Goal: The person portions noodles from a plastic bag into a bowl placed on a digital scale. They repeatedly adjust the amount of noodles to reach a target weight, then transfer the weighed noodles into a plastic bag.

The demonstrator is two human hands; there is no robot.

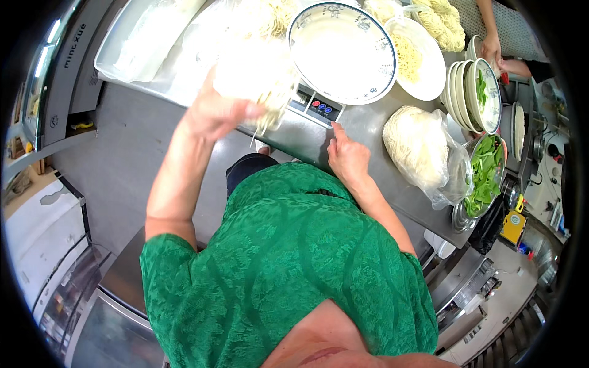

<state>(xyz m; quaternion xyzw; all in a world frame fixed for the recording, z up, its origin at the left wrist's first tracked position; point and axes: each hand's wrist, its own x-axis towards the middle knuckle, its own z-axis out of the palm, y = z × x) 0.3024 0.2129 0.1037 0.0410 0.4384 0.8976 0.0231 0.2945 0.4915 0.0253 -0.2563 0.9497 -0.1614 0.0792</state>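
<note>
My left hand [220, 112], blurred, grips a bundle of pale noodles [278, 99] beside the digital scale, and loose strands hang below it. Strong glare washes out part of the bundle. With its index finger outstretched and the other fingers curled, my right hand [348, 158] has its fingertip at the front edge of the digital scale [317, 106], near the coloured buttons. Nothing is held in it. A large white bowl with a blue rim [343, 55] sits on the scale, its inside overexposed. To its right, a white bowl [428, 85] contains yellow noodles [407, 57].
Right of my right hand lies a plastic bag of noodles [416, 142]. Beyond it are stacked bowls [455, 96] and a bowl of green leaves [483, 175]. A clear plastic tub [133, 50] stands at the left. Another person's hands [494, 53] work at the far right.
</note>
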